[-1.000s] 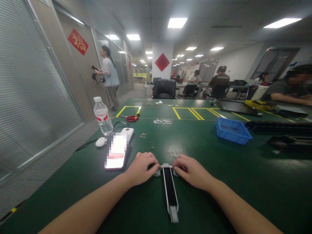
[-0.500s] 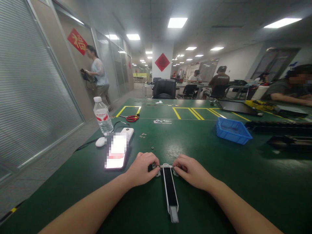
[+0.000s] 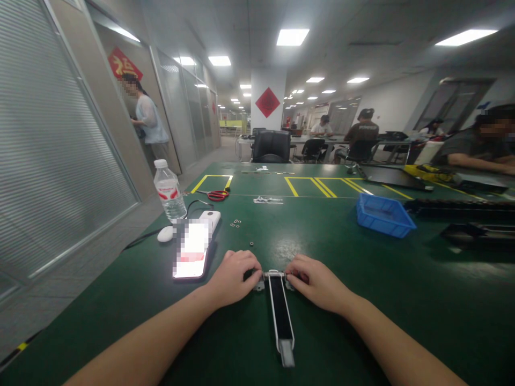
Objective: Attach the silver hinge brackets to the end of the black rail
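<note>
A long narrow part point(image 3: 282, 311) with a black face, a white frame and a grey lower end lies on the green table in front of me. Across its far end runs a thin metal rod point(image 3: 275, 275). My left hand point(image 3: 237, 276) pinches the rod's left end between thumb and fingers. At the right end, my right hand point(image 3: 316, 281) does the same, its fingertips closed. Small metal brackets point(image 3: 258, 286) show beneath both hands. Whatever sits right at the fingertips is mostly hidden.
Several small nuts point(image 3: 235, 224) lie beyond my left hand, with one nut point(image 3: 251, 244) nearer. To the left are a lit phone point(image 3: 192, 252), a water bottle point(image 3: 169, 193) and red-handled scissors point(image 3: 218, 195). A blue bin point(image 3: 385, 217) stands at right. People sit and stand farther off.
My left fingers have shifted very slightly at the rod's end; the right hand and the long part stay put. In the background, a person at the left has moved toward the door.
</note>
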Demonstrator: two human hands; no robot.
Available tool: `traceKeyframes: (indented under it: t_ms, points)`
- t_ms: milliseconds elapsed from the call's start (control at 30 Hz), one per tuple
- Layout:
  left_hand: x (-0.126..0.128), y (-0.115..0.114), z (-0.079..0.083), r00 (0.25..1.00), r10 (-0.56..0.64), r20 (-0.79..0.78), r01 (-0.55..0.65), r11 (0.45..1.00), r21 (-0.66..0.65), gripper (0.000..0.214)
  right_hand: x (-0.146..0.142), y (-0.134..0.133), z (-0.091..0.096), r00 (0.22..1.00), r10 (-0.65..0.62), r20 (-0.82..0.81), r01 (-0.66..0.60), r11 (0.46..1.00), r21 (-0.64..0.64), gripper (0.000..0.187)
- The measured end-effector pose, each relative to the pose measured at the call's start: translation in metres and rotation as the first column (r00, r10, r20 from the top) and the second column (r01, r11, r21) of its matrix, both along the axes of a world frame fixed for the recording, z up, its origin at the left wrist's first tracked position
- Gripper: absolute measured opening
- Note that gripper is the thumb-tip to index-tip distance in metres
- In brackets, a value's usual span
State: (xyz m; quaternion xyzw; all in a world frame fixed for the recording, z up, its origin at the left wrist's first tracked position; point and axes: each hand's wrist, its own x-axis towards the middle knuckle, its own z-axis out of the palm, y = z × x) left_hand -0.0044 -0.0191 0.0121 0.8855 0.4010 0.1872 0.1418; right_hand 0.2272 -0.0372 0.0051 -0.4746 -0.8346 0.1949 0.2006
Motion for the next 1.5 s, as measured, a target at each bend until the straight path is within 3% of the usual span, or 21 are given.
traceKeyframes:
  t_ms: [567,733,933,1067,1167,1500]
  points:
    - [0.000,0.002,-0.001,1.000,-0.029,0.013,0.029,0.997,-0.069,0.008,0.002,0.001,-0.003,1.000,0.004,-0.011,-0.004,1.000,0.010,0.010]
    - [-0.002,0.002,-0.002,0.999,0.019,0.046,-0.018,0.999,-0.034,0.008,0.003,0.001,-0.005,1.000,0.014,-0.018,-0.014,1.000,0.022,0.010]
    - [-0.005,0.013,-0.009,0.981,0.188,0.048,-0.190,0.980,0.055,0.036,0.002,0.001,-0.005,1.000,0.007,-0.013,-0.007,1.000,0.011,0.010]
    - [-0.003,0.021,-0.014,0.977,0.200,-0.081,-0.193,0.978,0.083,0.052,0.002,0.000,-0.004,1.000,0.000,-0.015,0.000,1.000,0.003,0.010]
    - [-0.001,0.022,-0.012,0.975,0.178,-0.137,-0.170,0.983,0.068,0.048,0.002,0.001,-0.005,1.000,0.002,-0.023,-0.002,1.000,0.006,0.010]
    - [-0.009,0.020,-0.007,0.979,0.180,-0.092,-0.171,0.980,0.098,0.029,0.001,0.000,-0.002,1.000,0.007,-0.014,-0.007,1.000,0.003,0.010]
